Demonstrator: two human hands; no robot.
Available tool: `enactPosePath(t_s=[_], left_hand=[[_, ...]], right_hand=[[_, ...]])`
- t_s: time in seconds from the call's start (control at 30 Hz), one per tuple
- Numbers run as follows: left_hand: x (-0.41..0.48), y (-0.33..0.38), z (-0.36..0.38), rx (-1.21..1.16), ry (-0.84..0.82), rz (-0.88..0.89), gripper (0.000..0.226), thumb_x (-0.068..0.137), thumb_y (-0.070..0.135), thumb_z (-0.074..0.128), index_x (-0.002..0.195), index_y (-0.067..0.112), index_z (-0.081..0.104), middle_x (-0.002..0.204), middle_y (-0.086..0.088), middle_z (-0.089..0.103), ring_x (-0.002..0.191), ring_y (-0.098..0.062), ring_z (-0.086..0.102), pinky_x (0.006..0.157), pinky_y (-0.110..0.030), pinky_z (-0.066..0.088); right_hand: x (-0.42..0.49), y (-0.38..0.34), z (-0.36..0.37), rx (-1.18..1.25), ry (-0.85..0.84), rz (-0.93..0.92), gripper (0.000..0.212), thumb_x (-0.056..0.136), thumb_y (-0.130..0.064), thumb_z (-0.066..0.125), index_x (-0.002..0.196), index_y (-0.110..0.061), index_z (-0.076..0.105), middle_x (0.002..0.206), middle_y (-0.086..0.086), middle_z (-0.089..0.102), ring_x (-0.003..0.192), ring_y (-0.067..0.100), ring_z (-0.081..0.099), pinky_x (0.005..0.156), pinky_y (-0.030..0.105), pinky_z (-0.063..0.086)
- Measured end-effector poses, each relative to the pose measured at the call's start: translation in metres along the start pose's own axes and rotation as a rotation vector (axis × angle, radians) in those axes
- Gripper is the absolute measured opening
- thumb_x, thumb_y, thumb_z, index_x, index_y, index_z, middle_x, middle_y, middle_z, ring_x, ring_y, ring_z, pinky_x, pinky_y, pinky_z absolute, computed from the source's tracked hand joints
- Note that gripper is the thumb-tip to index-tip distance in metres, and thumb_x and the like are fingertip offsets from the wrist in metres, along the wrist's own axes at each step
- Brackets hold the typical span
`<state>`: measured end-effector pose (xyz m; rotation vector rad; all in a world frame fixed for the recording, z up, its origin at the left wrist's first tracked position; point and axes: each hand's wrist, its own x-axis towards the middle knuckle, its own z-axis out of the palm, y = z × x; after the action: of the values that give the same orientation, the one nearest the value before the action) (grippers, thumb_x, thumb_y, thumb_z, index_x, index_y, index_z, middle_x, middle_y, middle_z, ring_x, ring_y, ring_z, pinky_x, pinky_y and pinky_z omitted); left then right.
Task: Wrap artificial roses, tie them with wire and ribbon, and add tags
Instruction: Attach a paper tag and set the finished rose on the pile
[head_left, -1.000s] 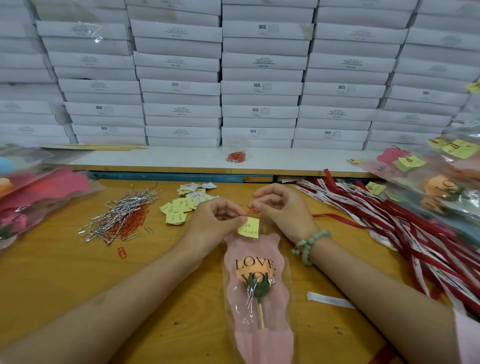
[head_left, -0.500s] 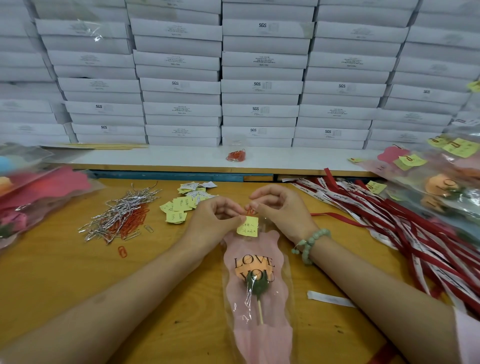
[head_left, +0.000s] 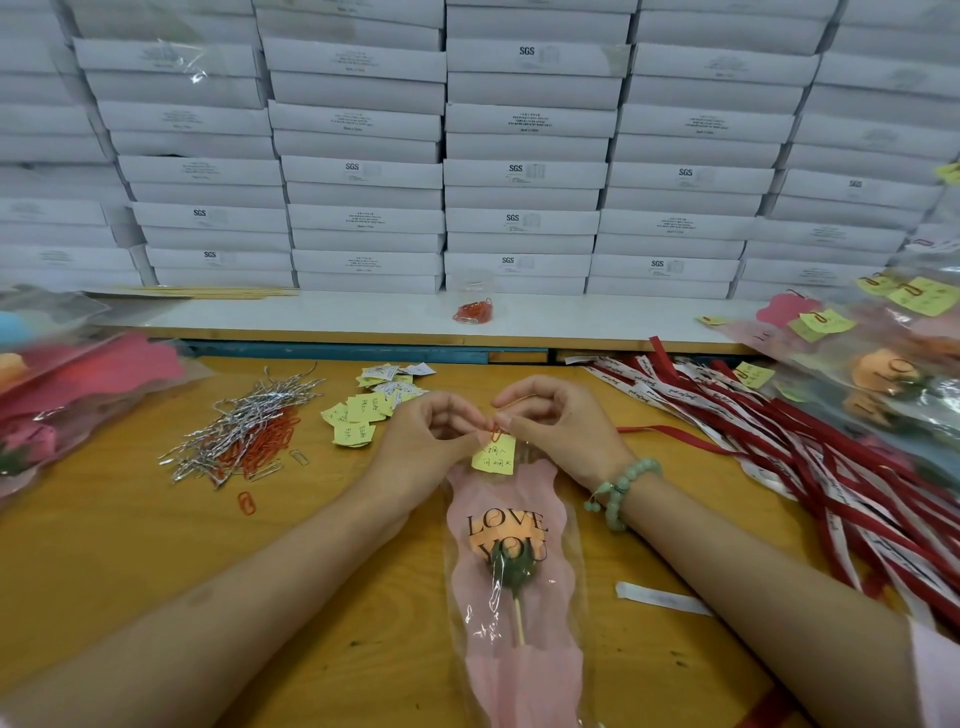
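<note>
Wrapped rose (head_left: 511, 571), its orange bloom behind the words "LOVE YOU" on a pink sleeve, lies at the centre of a wooden table (head_left: 130, 545) with the stem pointing toward the person. At far left, more sleeved flowers (head_left: 78, 389) are heaped at the table's edge. Beside them sits a tangle of silver wire ties (head_left: 244, 421) mixed with orange clips, then a scatter of loose yellow tags (head_left: 358, 418). The left hand (head_left: 436, 441), fingers curled, pinches a red paper clip (head_left: 496, 434) at the top of a handwritten yellow tag (head_left: 494, 456) on the sleeve's upper end. The right hand (head_left: 561, 426), a green bead bracelet (head_left: 621, 491) on its wrist, pinches the same clip between thumb and forefinger. Red and white ribbons (head_left: 779, 441) fan out at right, beside tagged, finished roses (head_left: 883, 364). White boxes (head_left: 519, 171) are stacked behind.
</note>
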<state>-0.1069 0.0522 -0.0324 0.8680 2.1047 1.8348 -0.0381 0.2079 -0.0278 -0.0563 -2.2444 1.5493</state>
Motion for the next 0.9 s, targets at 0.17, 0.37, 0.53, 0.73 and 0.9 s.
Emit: enactPosePath(t_s=[0.17, 0.37, 0.53, 0.73, 0.9], left_hand=[[0.001, -0.001, -0.002, -0.026, 0.0, 0.007, 0.011, 0.081, 0.002, 0.074, 0.089, 0.009, 0.069, 0.069, 0.007, 0.071, 0.068, -0.004, 0.067, 0.06, -0.012, 0.05], [0.002, -0.002, -0.002, -0.058, 0.012, -0.018, 0.012, 0.082, 0.006, 0.074, 0.092, 0.012, 0.069, 0.08, -0.001, 0.073, 0.078, -0.011, 0.071, 0.066, -0.021, 0.055], [0.002, -0.001, -0.003, -0.08, 0.024, -0.015, 0.013, 0.084, 0.009, 0.073, 0.095, 0.013, 0.069, 0.086, -0.003, 0.073, 0.077, -0.007, 0.069, 0.059, -0.016, 0.051], [0.002, -0.002, -0.004, -0.126, 0.063, 0.008, 0.009, 0.087, 0.008, 0.07, 0.093, 0.014, 0.068, 0.087, -0.002, 0.069, 0.067, 0.002, 0.063, 0.051, -0.009, 0.044], [0.005, -0.006, -0.004, -0.193, 0.093, 0.013, 0.009, 0.087, 0.007, 0.069, 0.092, 0.014, 0.069, 0.09, -0.004, 0.069, 0.062, 0.005, 0.062, 0.049, -0.009, 0.043]], right_hand=[[-0.001, 0.0, 0.0, -0.022, -0.016, -0.003, 0.008, 0.087, -0.009, 0.068, 0.093, -0.013, 0.067, 0.076, 0.0, 0.075, 0.075, 0.011, 0.071, 0.059, 0.018, 0.053], [-0.002, -0.001, 0.0, -0.037, 0.092, 0.04, 0.012, 0.095, -0.02, 0.057, 0.102, -0.016, 0.065, 0.077, -0.005, 0.073, 0.071, 0.007, 0.068, 0.063, 0.022, 0.053], [0.008, -0.03, -0.015, -0.144, 0.306, 0.057, 0.01, 0.097, -0.018, 0.051, 0.103, -0.018, 0.059, 0.089, -0.007, 0.071, 0.072, 0.002, 0.064, 0.058, 0.01, 0.043], [-0.006, -0.09, -0.043, -0.643, -0.286, 0.412, 0.039, 0.098, -0.042, 0.045, 0.079, -0.014, 0.067, 0.066, -0.005, 0.071, 0.045, 0.0, 0.053, 0.036, 0.01, 0.033], [-0.056, -0.091, -0.032, -0.627, -0.844, 0.652, 0.041, 0.099, -0.045, 0.04, 0.084, -0.017, 0.066, 0.076, -0.005, 0.069, 0.051, 0.001, 0.051, 0.038, 0.012, 0.027]])
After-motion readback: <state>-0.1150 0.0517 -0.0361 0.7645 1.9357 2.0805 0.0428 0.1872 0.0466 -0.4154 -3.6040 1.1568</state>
